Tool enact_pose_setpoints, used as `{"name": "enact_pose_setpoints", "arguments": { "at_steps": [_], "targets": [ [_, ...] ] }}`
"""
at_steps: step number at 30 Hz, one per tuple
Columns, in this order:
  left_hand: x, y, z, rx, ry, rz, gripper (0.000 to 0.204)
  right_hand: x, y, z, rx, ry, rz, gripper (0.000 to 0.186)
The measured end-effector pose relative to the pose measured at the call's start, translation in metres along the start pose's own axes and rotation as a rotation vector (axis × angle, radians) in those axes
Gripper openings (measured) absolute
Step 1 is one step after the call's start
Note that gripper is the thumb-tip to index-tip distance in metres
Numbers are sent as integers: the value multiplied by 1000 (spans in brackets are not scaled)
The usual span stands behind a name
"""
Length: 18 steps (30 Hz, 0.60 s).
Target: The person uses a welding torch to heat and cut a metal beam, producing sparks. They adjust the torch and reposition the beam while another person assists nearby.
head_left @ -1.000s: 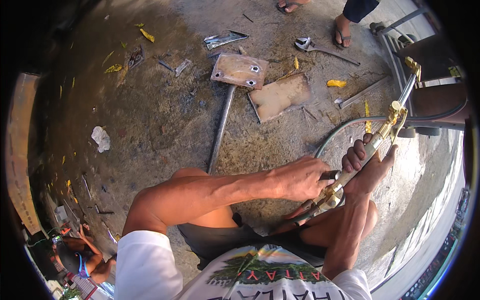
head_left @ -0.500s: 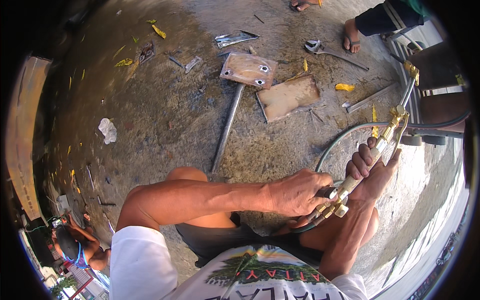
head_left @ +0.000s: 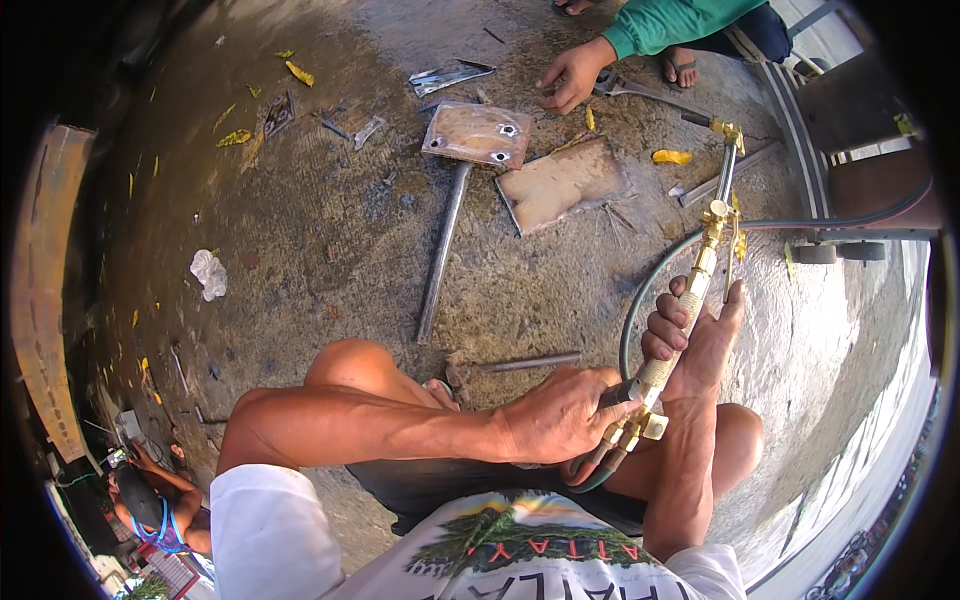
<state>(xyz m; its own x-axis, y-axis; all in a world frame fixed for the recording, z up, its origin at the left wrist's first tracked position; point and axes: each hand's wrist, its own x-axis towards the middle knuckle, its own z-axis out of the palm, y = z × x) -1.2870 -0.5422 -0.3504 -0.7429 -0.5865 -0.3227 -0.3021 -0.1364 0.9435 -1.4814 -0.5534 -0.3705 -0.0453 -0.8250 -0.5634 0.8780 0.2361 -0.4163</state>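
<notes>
My right hand [head_left: 695, 345] is wrapped round the handle of a brass-fitted cutting torch [head_left: 656, 372], which slants up and away to the right, its head at the far end. My left hand [head_left: 565, 412] is closed beside the torch's rear valves, gripping a small dark cylinder [head_left: 622, 392] whose kind I cannot make out. Hoses [head_left: 632, 320] run from the torch's rear. On the ground ahead, a metal plate with holes [head_left: 478, 135] sits joined to a pipe [head_left: 444, 255], next to a bare rusty plate [head_left: 565, 185].
A co-worker's hand [head_left: 575, 75] in a green sleeve reaches in by an adjustable wrench [head_left: 655, 94]. A hammer [head_left: 525, 362] lies close to my knees. At right stands a wheeled metal frame [head_left: 835, 250]. A rusty beam [head_left: 45, 290] is at far left; scraps and yellow leaves are scattered about.
The torch and both my hands have shifted left, the torch turning more upright. The co-worker's hand has come in near the wrench's jaw. The hammer now shows by my knees.
</notes>
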Motion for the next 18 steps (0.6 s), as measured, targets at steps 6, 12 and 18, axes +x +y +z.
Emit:
{"name": "enact_pose_setpoints", "arguments": {
  "at_steps": [6, 12, 18],
  "targets": [
    [1, -8, 0, -27, -13, -41, 35, -10, 4, 10, -19, 6, -102, 67],
    [1, 6, -10, -38, -84, -64, 24, -18, 0, 18, -41, 41, -207, 68],
    [1, 12, -12, -12, -105, -26, 23, -22, -3, 21, -56, 3, -230, 69]
  ]
}}
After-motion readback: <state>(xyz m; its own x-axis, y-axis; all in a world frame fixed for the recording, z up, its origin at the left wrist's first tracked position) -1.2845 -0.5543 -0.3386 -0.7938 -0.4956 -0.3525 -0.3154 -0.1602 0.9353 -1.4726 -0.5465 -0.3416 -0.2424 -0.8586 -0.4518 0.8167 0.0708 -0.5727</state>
